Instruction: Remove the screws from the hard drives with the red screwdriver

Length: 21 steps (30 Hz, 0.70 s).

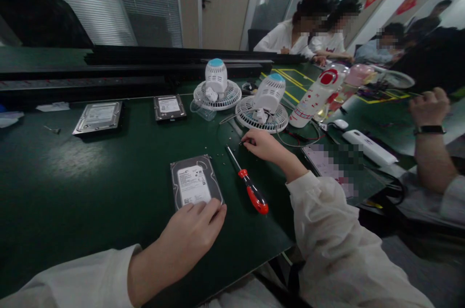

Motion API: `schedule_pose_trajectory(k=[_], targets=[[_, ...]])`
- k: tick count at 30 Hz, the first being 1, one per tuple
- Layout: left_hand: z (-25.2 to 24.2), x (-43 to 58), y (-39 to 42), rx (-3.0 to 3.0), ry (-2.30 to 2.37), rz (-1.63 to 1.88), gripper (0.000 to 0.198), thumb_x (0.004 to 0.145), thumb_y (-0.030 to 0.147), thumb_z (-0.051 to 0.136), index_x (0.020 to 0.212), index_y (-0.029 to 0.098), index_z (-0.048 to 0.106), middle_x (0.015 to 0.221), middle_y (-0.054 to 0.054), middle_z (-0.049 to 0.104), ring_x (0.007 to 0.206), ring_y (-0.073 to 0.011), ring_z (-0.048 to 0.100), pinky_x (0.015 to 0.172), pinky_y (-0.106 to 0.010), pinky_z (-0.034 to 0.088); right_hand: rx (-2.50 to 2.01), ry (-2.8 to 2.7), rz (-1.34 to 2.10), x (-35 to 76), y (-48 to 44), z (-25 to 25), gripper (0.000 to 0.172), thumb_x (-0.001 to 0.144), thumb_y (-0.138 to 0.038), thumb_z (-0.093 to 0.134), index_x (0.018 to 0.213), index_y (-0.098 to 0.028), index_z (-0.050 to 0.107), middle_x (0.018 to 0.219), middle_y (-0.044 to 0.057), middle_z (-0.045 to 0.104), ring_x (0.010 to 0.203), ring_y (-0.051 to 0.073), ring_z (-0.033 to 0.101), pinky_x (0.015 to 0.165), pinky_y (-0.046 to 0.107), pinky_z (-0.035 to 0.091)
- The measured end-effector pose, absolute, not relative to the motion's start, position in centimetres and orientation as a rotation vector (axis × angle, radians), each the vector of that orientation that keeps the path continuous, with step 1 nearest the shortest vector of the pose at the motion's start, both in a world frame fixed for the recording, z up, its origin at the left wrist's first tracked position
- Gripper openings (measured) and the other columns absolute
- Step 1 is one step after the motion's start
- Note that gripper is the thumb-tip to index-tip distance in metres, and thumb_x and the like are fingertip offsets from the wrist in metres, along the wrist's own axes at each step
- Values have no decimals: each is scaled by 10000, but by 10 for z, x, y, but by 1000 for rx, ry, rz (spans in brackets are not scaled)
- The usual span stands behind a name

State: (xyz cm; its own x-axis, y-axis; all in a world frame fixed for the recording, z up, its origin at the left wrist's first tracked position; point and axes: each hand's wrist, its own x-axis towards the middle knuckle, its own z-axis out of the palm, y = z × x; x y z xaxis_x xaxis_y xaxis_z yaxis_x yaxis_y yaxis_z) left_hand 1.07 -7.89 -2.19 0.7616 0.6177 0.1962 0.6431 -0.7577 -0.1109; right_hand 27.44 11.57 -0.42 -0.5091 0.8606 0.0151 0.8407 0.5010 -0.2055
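My left hand [191, 235] rests on the near edge of a hard drive [194, 182] that lies label-up on the green bench [72, 192]. My right hand [263, 146] reaches forward with its fingertips pinched on a small screw [241, 142] among loose screws on the bench. A red-handled screwdriver [247, 184] lies between my two hands, its tip pointing away from me.
Two more hard drives [98, 117] [169, 107] lie farther back. Two small white fans [217, 87] [263, 107] face down, with a white bottle [316, 97] beside them. A co-worker's arm with a watch [430, 129] is at right. People sit at the back.
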Motion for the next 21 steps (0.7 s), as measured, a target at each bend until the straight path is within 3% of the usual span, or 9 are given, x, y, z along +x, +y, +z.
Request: schedule_pose_trajectory(k=[21], targets=[[-17, 12, -77, -2775, -968, -219, 428, 855, 34, 500, 1271, 97, 576, 1016, -99, 640, 744, -191, 637, 603, -311, 551, -1445, -2623, 273, 259, 108, -9, 335, 945, -370, 589, 1192, -144, 601, 1175, 82, 642, 1027, 184, 648, 884, 397, 573]])
